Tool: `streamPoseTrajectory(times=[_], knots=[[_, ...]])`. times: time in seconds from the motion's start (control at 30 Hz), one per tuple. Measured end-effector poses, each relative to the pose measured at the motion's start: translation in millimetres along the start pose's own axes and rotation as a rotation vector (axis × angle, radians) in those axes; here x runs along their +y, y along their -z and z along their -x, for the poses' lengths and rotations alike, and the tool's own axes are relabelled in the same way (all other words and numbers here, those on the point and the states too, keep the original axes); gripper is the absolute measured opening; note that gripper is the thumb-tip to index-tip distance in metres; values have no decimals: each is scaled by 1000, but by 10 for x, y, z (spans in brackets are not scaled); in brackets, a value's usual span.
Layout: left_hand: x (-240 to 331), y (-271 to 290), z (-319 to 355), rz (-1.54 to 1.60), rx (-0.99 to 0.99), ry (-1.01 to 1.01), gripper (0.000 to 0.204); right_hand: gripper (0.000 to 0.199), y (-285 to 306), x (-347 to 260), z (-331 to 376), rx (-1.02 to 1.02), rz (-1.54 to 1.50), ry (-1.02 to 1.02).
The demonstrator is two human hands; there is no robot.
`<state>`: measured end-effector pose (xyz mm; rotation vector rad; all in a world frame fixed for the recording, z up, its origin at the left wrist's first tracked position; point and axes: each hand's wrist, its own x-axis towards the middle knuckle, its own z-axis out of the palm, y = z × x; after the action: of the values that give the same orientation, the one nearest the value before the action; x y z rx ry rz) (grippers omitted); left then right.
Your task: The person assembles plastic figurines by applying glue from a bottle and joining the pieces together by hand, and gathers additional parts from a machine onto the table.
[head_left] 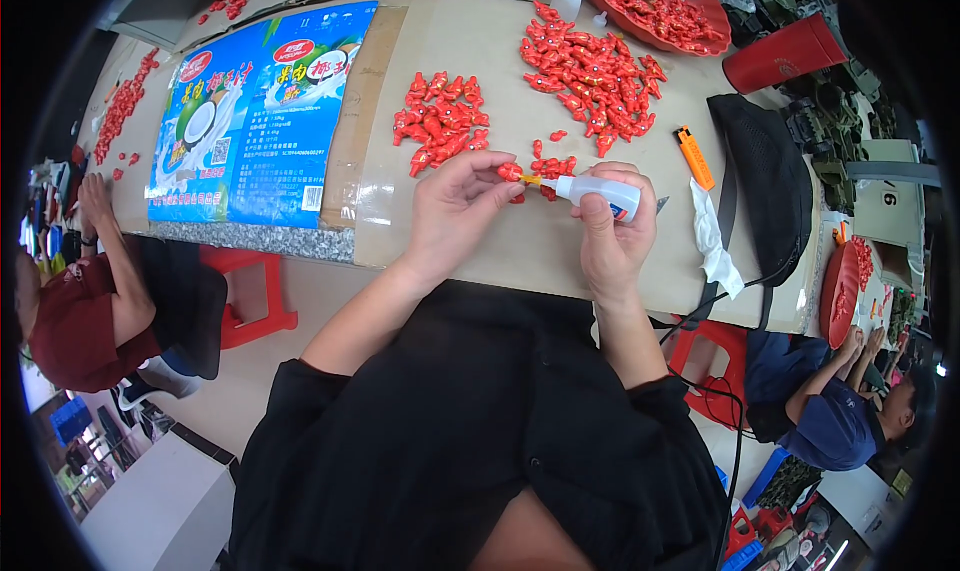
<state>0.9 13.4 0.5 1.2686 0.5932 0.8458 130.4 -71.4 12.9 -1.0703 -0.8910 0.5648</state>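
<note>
My left hand (450, 216) pinches a small red figurine (510, 172) between thumb and fingertips. Wrapped in my right hand (617, 241) is a white squeeze glue bottle (597, 191), lying nearly level. Its yellowish nozzle points left and meets or almost meets the figurine; I cannot tell whether they touch. Just beyond my hands lie a few loose red figurines (552, 163). One heap of red figurines (440, 121) sits past my left hand, and a larger heap of red figurines (590, 76) spreads farther off to the right.
A blue printed cardboard sheet (335, 121) covers the table's left. At right lie an orange cutter knife (695, 158), crumpled white tissue (712, 239) and a black bag (765, 176). Farther back are a red cup (785, 56), red tray (715, 33) and another white bottle (567, 3). People sit on both sides.
</note>
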Motion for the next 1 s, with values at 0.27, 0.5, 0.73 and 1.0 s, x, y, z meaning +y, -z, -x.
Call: streamPoseTrajectory(times=[0.27,0.5,0.73,1.0], knots=[[13,5,4,-7,-4,-4,23,23,2,10,-12,6,16,13],[14,5,3,8,-5,24,25,22,8,3,-3,-7,4,2],[-6,10,3,-2,-6,0,23,23,16,15,1,4,10,3],[16,-6,1,43,24,14,22,22,25,-14,1,-3,-10,-28]])
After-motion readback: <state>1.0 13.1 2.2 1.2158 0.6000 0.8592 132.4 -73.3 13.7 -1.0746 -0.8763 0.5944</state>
